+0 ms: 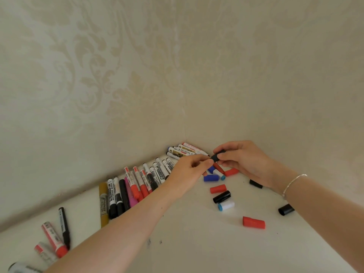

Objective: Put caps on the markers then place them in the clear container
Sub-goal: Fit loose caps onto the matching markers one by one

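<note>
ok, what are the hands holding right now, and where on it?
Right hand pinches a black cap round its sides. Left hand pinches something at the cap's open end, presumably a marker, but its fingers hide it.

- Red caps [253, 222]: three, loose on the desk toward its right edge.
- Black caps [221, 196]: three loose on the desk, plus one black cap [215, 157] held above it near the far corner.
- Blue caps [211, 177]: two, one partly hidden.
- White caps [226, 205] with a blue end: two.
- Markers [112, 198] in the row along the far edge: about thirteen; overlap blurs the count.
- Markers in the far corner: about five.
- Markers at the near left: four.
</note>
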`<state>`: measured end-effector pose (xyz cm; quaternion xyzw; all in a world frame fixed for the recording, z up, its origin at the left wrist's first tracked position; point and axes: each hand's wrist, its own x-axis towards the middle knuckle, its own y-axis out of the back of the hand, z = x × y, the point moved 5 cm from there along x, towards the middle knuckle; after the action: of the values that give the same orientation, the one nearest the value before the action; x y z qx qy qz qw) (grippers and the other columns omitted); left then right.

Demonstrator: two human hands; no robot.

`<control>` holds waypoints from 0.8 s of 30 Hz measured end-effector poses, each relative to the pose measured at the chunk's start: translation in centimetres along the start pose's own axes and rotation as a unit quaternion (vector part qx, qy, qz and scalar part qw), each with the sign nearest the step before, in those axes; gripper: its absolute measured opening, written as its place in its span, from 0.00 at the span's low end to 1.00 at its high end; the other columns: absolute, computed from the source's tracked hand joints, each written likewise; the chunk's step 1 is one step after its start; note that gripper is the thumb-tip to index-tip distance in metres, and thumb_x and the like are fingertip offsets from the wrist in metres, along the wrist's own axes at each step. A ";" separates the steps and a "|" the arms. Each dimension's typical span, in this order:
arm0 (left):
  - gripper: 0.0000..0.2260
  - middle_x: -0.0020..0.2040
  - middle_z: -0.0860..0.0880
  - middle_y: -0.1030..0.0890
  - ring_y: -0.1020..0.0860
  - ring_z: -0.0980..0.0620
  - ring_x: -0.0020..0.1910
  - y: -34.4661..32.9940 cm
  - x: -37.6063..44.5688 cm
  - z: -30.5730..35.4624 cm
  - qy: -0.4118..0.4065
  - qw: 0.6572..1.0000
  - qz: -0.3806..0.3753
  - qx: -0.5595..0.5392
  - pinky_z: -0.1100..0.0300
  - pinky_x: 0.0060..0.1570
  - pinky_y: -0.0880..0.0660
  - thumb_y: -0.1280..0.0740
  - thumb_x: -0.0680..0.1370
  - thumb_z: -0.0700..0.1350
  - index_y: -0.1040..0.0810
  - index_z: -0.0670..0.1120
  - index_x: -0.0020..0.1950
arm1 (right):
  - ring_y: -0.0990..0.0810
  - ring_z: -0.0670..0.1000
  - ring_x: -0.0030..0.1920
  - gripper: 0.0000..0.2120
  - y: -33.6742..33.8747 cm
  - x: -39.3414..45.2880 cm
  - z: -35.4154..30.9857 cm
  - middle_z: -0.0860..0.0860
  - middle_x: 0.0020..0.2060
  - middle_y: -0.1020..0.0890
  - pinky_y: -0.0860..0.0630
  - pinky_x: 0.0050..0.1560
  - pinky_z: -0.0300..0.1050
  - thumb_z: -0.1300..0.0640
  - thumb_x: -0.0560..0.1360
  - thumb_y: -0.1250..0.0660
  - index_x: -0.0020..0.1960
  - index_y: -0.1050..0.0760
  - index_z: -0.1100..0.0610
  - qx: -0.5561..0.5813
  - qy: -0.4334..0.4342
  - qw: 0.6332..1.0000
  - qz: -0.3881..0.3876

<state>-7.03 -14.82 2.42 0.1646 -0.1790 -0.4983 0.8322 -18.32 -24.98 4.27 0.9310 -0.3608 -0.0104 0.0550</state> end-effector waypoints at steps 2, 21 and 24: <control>0.11 0.34 0.56 0.24 0.28 0.67 0.24 0.1 0.0 0.4 -0.012 1.000 0.002 0.012 0.74 0.27 0.36 0.37 0.81 0.48 0.20 0.45 0.57 | 0.19 0.53 0.43 0.08 -0.1 0.0 -0.2 0.59 0.45 0.17 0.20 0.50 0.43 0.70 0.74 0.35 0.47 0.19 0.62 -0.001 0.006 1.000 0.000; 0.10 0.44 0.61 0.21 0.23 0.63 0.44 0.8 0.4 -1.0 -0.034 0.987 -0.010 0.157 0.67 0.40 0.31 0.38 0.80 0.53 0.23 0.56 0.60 | 0.22 0.50 0.31 0.03 2.5 0.2 0.8 0.56 0.34 0.19 0.24 0.34 0.40 0.63 0.75 0.32 0.45 0.20 0.61 -0.114 -0.036 0.991 0.054; 0.13 0.47 0.53 0.20 0.25 0.58 0.38 0.7 0.6 -2.2 0.000 0.989 -0.001 0.146 0.64 0.38 0.32 0.39 0.81 0.51 0.24 0.53 0.64 | 0.25 0.51 0.30 0.03 4.2 -0.4 2.8 0.56 0.32 0.20 0.28 0.31 0.41 0.65 0.72 0.30 0.44 0.24 0.61 -0.235 -0.083 0.967 0.056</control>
<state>-5.20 -14.81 0.89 0.2845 -0.2496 -0.4677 0.7988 -21.56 -28.07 1.94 0.8663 -0.4029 -0.1687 0.2426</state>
